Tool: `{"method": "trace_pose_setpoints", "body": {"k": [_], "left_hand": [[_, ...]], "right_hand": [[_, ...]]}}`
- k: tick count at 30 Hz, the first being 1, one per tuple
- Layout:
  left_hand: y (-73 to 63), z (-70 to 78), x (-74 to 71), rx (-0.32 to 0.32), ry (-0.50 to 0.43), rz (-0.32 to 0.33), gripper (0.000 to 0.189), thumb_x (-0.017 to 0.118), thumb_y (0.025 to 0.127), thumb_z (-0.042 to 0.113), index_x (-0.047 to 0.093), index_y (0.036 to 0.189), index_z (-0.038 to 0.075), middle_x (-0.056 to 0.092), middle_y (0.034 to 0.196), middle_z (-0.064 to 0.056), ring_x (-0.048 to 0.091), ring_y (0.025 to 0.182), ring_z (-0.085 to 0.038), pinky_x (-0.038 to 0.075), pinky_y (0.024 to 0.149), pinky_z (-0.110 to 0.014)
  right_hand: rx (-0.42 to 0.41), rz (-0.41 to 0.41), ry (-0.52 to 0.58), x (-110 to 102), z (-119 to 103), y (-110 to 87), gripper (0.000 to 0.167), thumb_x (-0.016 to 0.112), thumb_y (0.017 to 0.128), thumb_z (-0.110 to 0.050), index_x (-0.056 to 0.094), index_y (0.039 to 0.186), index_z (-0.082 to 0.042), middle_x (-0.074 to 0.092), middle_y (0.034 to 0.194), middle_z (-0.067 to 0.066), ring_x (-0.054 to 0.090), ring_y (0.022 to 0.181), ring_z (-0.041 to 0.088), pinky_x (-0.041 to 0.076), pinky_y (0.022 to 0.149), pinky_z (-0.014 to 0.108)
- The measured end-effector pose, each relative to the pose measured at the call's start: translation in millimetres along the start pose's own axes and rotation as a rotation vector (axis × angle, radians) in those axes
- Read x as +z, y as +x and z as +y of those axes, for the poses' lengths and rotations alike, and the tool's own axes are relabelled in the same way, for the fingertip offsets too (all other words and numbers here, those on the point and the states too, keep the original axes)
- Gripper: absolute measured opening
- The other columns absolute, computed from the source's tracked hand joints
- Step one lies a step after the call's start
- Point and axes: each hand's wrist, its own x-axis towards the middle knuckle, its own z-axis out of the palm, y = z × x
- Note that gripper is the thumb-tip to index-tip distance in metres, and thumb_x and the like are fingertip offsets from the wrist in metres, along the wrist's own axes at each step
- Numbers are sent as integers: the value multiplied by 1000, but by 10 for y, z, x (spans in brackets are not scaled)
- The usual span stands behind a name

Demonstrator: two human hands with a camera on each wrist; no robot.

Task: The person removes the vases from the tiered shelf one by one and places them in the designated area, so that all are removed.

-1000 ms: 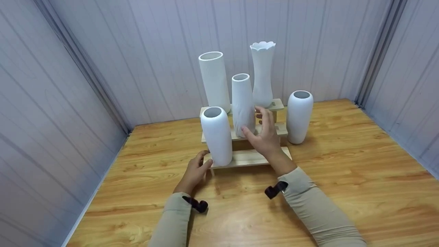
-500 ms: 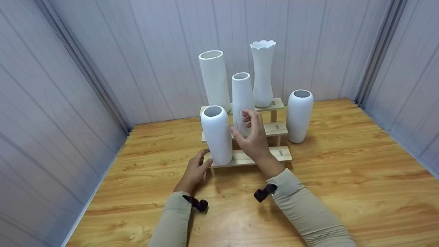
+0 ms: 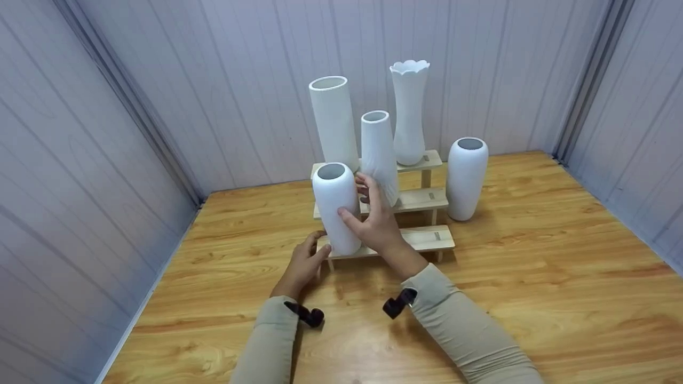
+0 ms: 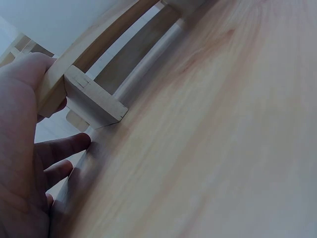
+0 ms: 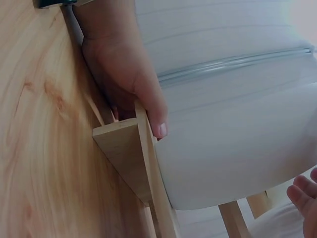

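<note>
A three-tier wooden stand (image 3: 427, 238) holds white vases. My left hand (image 3: 302, 265) grips the left end of its lowest shelf; in the left wrist view the thumb lies over the board (image 4: 52, 84) and a finger shows beneath. Beside that thumb, a smooth rounded vase (image 3: 332, 205) stands upright on the lowest shelf. My right hand (image 3: 378, 226) is at this vase's right side, fingers loosely curved, thumb overlapping its front. In the right wrist view, its fingertips (image 5: 302, 193) show a small gap from the vase (image 5: 233, 153). A tapered vase (image 3: 378, 141) stands behind on the middle shelf.
On the top shelf are a straight cylindrical vase (image 3: 334, 122) and a scallop-rimmed vase (image 3: 409, 112). Another rounded vase (image 3: 467, 178) stands on the wooden table (image 3: 533, 256), right of the stand. Pale panel walls (image 3: 240, 96) enclose the back and sides.
My right hand has moved left from the tapered vase to the right side of the front rounded vase. The left hand stays on the shelf end, and the vases stay in place.
</note>
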Motion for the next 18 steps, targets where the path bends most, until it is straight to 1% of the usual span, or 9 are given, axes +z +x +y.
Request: {"method": "trace_pose_setpoints", "body": {"k": [3,5,9,11,14,16,18], "left_hand": [[0,4,4,16,5,5,42,58,101,28,54,139,13,53,147,-14,47,137,-32,39,110,-55],[-6,4,1,19,1,8,41,58,101,28,55,139,13,55,145,-13,50,134,-31,40,109,-54],[-13,8,-6,21,5,9,41,59,101,28,55,138,12,58,141,-13,55,126,-29,42,106,-53],[-11,5,-7,21,9,8,41,59,101,28,55,138,12,58,142,-13,54,127,-29,42,107,-52],[-9,4,-9,27,10,7,41,58,101,27,54,138,11,56,143,-14,51,132,-31,41,109,-53],[-8,-5,-8,27,8,1,42,58,101,28,54,139,12,55,145,-14,48,136,-32,39,110,-53],[-16,-4,-8,27,13,-5,42,57,102,29,53,140,11,54,146,-16,47,136,-35,39,110,-55]], "right_hand": [[53,-42,32,17,11,-15,86,80,86,-30,30,153,-8,48,145,10,55,125,27,48,100,46],[101,-76,34,33,24,-27,91,82,85,-32,28,155,-10,48,144,10,54,126,27,47,101,46],[202,-140,-5,50,50,-48,101,85,82,-36,22,158,-11,46,148,12,50,131,28,42,107,50],[237,-159,-24,54,61,-53,105,85,81,-37,21,159,-11,44,150,13,49,133,29,39,110,51],[260,-167,-33,56,68,-55,107,87,79,-38,21,160,-12,44,150,13,49,133,29,38,111,52],[258,-153,-25,57,65,-55,106,88,78,-38,24,158,-14,47,146,13,51,130,29,41,108,52],[249,-130,-21,56,62,-60,104,89,76,-37,28,156,-14,51,142,13,54,126,29,45,104,51]]}}
